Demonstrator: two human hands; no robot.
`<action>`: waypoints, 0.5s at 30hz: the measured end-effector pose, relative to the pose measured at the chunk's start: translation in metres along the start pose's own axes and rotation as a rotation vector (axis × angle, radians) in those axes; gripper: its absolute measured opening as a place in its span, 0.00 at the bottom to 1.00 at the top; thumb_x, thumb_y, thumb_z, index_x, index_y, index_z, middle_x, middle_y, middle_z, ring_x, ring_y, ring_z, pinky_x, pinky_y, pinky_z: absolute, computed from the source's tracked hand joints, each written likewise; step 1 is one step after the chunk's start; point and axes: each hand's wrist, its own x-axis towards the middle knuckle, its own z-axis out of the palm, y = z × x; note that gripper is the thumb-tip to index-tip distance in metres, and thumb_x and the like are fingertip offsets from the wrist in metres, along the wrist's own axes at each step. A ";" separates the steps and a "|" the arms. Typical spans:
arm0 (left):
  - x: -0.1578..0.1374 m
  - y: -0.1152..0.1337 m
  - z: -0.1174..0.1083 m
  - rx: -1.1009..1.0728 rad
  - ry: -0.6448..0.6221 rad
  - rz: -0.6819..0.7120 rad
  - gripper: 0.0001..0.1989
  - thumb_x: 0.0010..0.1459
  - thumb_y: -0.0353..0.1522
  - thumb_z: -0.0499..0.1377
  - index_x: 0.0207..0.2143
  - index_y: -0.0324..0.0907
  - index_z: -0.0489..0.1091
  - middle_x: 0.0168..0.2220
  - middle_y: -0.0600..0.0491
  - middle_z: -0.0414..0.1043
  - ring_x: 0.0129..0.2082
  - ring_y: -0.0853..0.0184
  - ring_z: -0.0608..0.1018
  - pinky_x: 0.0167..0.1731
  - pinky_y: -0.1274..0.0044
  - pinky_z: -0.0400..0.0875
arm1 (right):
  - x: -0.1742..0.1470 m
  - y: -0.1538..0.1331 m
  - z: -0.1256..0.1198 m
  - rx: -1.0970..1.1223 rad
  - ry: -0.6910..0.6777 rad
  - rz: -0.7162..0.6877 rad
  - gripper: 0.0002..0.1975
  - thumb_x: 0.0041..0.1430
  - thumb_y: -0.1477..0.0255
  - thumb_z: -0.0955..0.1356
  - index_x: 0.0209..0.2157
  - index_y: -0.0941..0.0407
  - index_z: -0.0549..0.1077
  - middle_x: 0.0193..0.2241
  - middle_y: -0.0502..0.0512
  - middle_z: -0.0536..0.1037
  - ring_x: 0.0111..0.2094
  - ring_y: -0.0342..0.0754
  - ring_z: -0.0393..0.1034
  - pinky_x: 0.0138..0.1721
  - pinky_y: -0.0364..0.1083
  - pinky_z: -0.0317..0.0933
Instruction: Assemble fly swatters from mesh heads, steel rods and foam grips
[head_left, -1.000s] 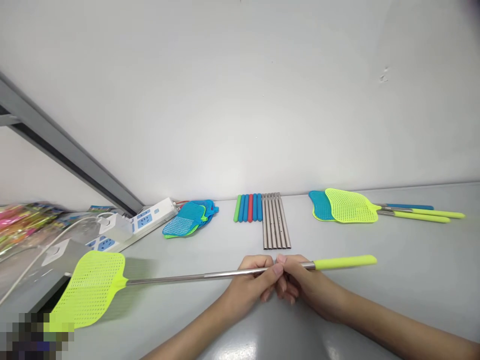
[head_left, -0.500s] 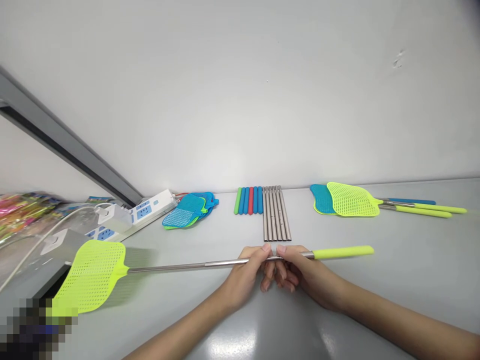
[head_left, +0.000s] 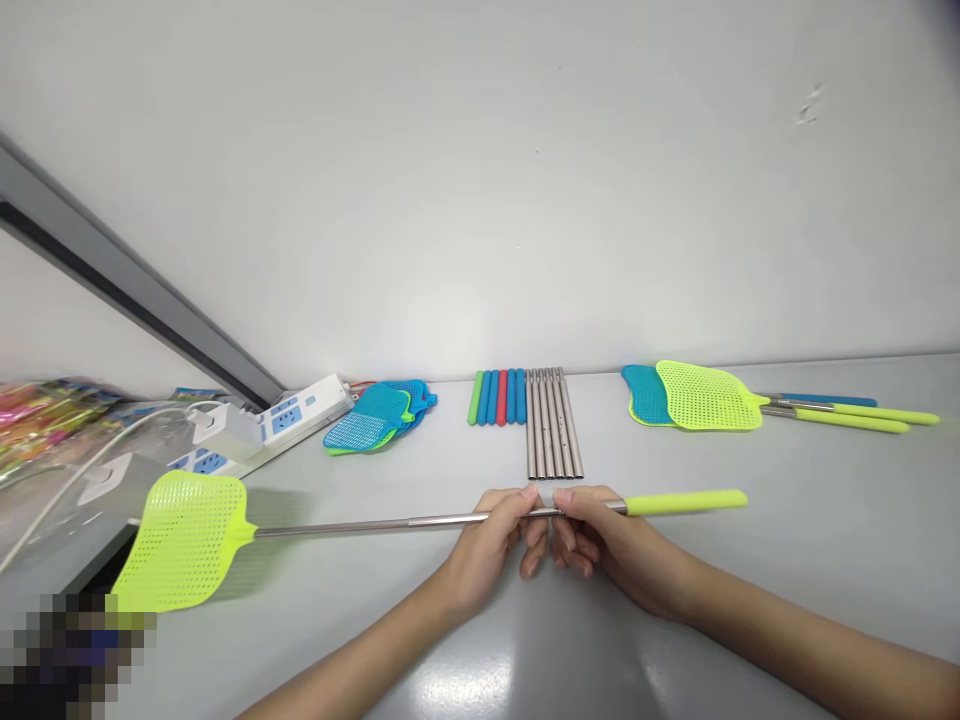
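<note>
Both hands grip the metal rod [head_left: 360, 526] of a yellow-green fly swatter, held level just above the grey table [head_left: 825, 520]. My left hand [head_left: 491, 545] pinches the rod left of centre. My right hand [head_left: 600, 540] pinches it right beside the left one, close to the yellow-green handle grip [head_left: 686, 501]. The swatter's mesh head [head_left: 186, 540] points left, out over the table's left edge.
Along the wall lie loose blue and green swatter heads [head_left: 379, 416], coloured handle grips [head_left: 496, 397], several bare metal rods [head_left: 553, 435] and finished swatters [head_left: 705, 398] at the right. A white power strip [head_left: 270, 425] and colourful packets [head_left: 37, 415] sit at the left.
The swatter and both hands have shifted slightly away from me, and the mesh head has risen a little. The grip of both hands is unchanged.
</note>
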 end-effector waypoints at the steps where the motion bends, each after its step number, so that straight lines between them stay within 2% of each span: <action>1: 0.000 -0.001 0.000 -0.003 0.015 -0.012 0.22 0.59 0.37 0.43 0.14 0.41 0.57 0.11 0.56 0.56 0.22 0.65 0.70 0.30 0.74 0.62 | -0.001 0.000 0.001 -0.008 0.021 -0.006 0.20 0.56 0.64 0.59 0.14 0.58 0.61 0.13 0.48 0.60 0.18 0.41 0.53 0.22 0.42 0.46; 7: -0.003 -0.004 -0.002 0.009 0.043 0.020 0.22 0.59 0.36 0.43 0.13 0.42 0.51 0.09 0.57 0.54 0.17 0.69 0.63 0.27 0.74 0.59 | -0.007 0.002 0.006 -0.055 0.189 0.043 0.20 0.55 0.66 0.59 0.12 0.56 0.55 0.11 0.46 0.56 0.21 0.43 0.55 0.27 0.44 0.47; 15: -0.004 -0.007 -0.003 -0.055 0.076 0.030 0.20 0.57 0.34 0.46 0.12 0.42 0.49 0.06 0.59 0.50 0.10 0.72 0.57 0.18 0.76 0.53 | -0.005 -0.001 0.008 0.009 0.151 0.018 0.20 0.56 0.69 0.59 0.12 0.56 0.52 0.11 0.44 0.50 0.19 0.42 0.51 0.27 0.43 0.50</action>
